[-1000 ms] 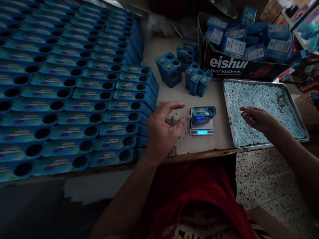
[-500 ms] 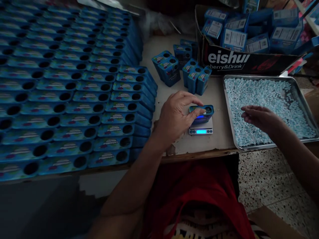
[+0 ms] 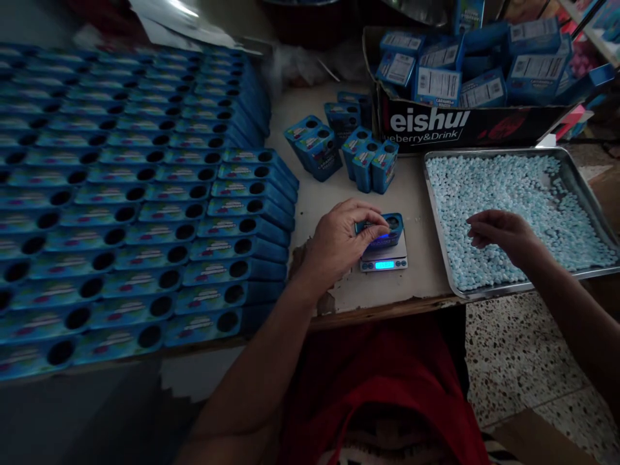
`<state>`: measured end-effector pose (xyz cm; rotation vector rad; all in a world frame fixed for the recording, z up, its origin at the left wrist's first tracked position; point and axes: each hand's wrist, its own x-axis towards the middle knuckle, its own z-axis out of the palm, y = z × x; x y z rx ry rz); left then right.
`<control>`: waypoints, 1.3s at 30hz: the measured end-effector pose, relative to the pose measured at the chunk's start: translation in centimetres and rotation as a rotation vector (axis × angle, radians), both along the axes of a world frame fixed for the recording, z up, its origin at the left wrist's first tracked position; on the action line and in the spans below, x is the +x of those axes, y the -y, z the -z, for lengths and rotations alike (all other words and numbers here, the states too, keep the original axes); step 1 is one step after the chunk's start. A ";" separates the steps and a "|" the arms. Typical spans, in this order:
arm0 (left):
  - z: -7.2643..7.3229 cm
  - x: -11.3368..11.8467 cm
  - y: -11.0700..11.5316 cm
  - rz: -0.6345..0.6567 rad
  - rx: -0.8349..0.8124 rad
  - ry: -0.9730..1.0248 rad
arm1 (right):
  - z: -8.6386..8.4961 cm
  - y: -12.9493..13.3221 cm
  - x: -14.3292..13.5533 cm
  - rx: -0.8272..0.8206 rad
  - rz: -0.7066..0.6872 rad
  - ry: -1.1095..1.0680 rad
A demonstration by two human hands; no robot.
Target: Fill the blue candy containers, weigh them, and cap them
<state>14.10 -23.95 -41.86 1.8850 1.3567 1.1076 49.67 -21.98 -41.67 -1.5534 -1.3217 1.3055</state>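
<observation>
A small digital scale (image 3: pixel 384 265) with a lit blue display stands near the table's front edge. On its plate is a blue candy box (image 3: pixel 393 240) with a round opening in its upper face. My left hand (image 3: pixel 345 237) is closed on the left part of this box, thumb on the near side and fingers over the top. To the right, my right hand (image 3: pixel 504 234) hovers over a metal tray (image 3: pixel 448 271) of pale blue and white candies (image 3: pixel 475 187). Its fingertips are pressed together; whether anything is between them is hidden.
Tight rows of blue boxes (image 3: pixel 203 226) cover the left of the table. Several more boxes (image 3: pixel 371 158) stand behind the scale. At the back right, a black carton (image 3: pixel 426 123) is heaped with blue boxes. The table's front edge (image 3: pixel 382 310) is worn.
The view has shifted, so the tabletop sits slightly lower and the scale further left in the picture. My left hand stays on the box, and my right hand is still over the candies.
</observation>
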 end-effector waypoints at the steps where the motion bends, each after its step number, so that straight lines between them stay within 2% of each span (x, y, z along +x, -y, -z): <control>1: -0.3 0.1 0.2 -0.040 0.038 0.009 | 0.1 0.1 0.0 0.009 -0.003 0.003; 4: -1.5 2.2 1.1 -0.132 0.223 0.004 | -0.1 0.1 0.1 0.046 -0.050 0.069; 6: -2.1 5.8 1.6 -0.055 0.319 -0.034 | -0.8 0.0 0.5 0.109 -0.101 0.211; 9: -2.4 12.9 1.7 0.147 0.367 -0.165 | -2.2 -0.2 1.6 0.315 -0.142 0.557; 11: -2.1 15.6 1.8 0.161 0.398 -0.244 | -2.8 -0.2 2.7 0.460 -0.111 0.737; 12: -1.9 15.7 2.0 0.148 0.413 -0.251 | -2.9 0.1 3.3 0.504 -0.090 0.777; 13: -1.6 14.9 2.4 0.124 0.442 -0.237 | -2.9 0.4 3.7 0.521 -0.065 0.782; 14: -1.1 13.2 3.1 0.085 0.480 -0.206 | -2.8 0.8 4.1 0.512 -0.030 0.753; 15: -0.6 10.9 3.7 -0.007 0.495 -0.185 | -2.6 1.2 4.2 0.482 0.016 0.687; 17: 0.8 5.5 4.8 -0.242 0.491 -0.143 | -2.2 1.9 3.5 0.398 0.144 0.444; 19: 2.4 1.3 5.1 -0.435 0.391 0.006 | -1.8 2.0 1.4 0.321 0.262 0.133; 21: 4.0 -0.4 4.5 -0.424 0.199 0.065 | -1.4 1.5 -1.7 0.270 0.283 -0.122; 24: 5.2 0.5 2.8 -0.327 -0.026 0.029 | -0.5 0.7 -6.6 0.184 0.171 -0.327; 26: 5.3 1.7 1.7 -0.299 -0.092 0.043 | 0.2 0.7 -8.7 0.108 0.105 -0.415; 28: 4.7 2.4 0.7 -0.264 -0.099 0.080 | 0.8 1.1 -9.4 0.000 0.086 -0.484; 30: 3.6 3.0 -0.2 -0.193 -0.005 0.043 | 1.1 1.6 -9.1 -0.147 0.083 -0.563; 33: 1.1 4.7 -1.4 -0.004 0.283 -0.189 | 1.2 2.0 -8.1 -0.315 0.103 -0.727; 36: -0.8 7.6 -2.3 0.147 0.521 -0.403 | 1.2 1.9 -7.5 -0.329 0.176 -0.910; 39: -1.0 10.0 -2.8 0.164 0.598 -0.483 | 1.2 1.6 -7.3 -0.269 0.238 -1.051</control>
